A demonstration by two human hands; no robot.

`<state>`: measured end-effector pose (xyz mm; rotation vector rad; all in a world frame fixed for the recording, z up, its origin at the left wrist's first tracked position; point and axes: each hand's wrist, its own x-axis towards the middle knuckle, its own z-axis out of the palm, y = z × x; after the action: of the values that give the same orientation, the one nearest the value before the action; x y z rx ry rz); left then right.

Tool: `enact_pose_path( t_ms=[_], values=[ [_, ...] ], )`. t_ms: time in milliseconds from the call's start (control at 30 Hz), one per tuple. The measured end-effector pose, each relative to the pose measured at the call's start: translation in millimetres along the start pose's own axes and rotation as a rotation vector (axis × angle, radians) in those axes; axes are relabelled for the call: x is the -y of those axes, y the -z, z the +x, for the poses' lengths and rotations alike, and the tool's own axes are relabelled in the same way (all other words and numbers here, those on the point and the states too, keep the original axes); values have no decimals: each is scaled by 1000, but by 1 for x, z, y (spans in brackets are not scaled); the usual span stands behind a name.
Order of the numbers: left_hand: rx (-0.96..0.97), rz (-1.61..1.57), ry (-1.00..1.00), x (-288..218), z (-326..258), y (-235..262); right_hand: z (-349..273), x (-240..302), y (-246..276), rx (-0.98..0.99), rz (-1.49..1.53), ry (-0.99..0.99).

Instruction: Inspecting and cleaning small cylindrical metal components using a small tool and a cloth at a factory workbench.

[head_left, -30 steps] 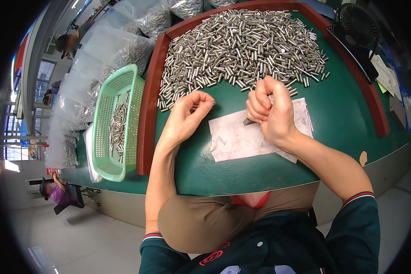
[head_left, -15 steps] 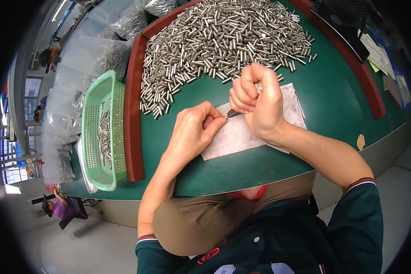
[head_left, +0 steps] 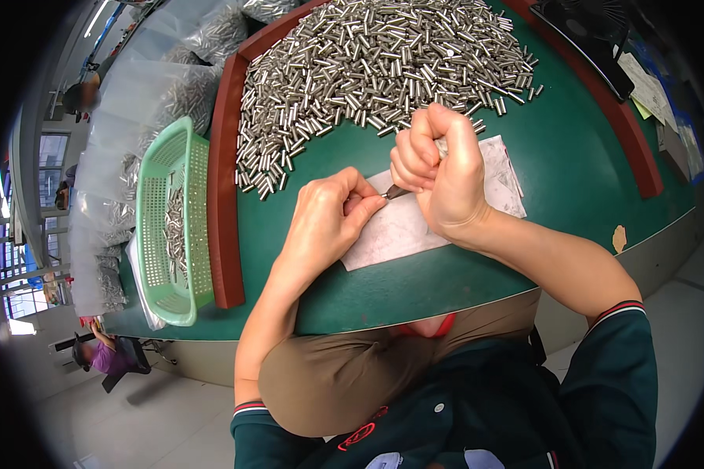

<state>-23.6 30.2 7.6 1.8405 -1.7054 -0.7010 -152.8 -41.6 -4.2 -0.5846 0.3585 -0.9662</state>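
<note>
My left hand is closed in a pinch at the middle of the table, with a small metal pin between thumb and forefinger. My right hand is wrapped in a fist around a hand tool with a dark tapered tip. The tool's tip meets the end of the pin, or lies very close to it; the fingers cover most of its handle. Beneath both hands lies a smudged whitish sheet. Beyond them spreads a large heap of short metal pins.
A green plastic basket holding some pins stands left of a reddish-brown rail. Another rail borders the right side. Clear bags of metal parts sit far left. A black fan and papers are far right.
Both hands keep their grip and stay almost in place, with the tool at the pin's end. The whole view has shifted slightly.
</note>
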Motion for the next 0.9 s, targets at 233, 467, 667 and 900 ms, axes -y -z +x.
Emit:
enact_pose_path(
  t_ms=[233,467,667,900],
  values=[
    [2,9,13,-3,-2,1,-5,-4,-3,59,-111,21],
    [-1,10,0,-5,1,0,-14,-12,-10,74,-345,243],
    [-11,31,-17,-11,1,1,-12,-13,-12,74,-408,281],
    [62,-803,204,6,2,10,-9,-3,-6,101,-261,89]
  ],
)
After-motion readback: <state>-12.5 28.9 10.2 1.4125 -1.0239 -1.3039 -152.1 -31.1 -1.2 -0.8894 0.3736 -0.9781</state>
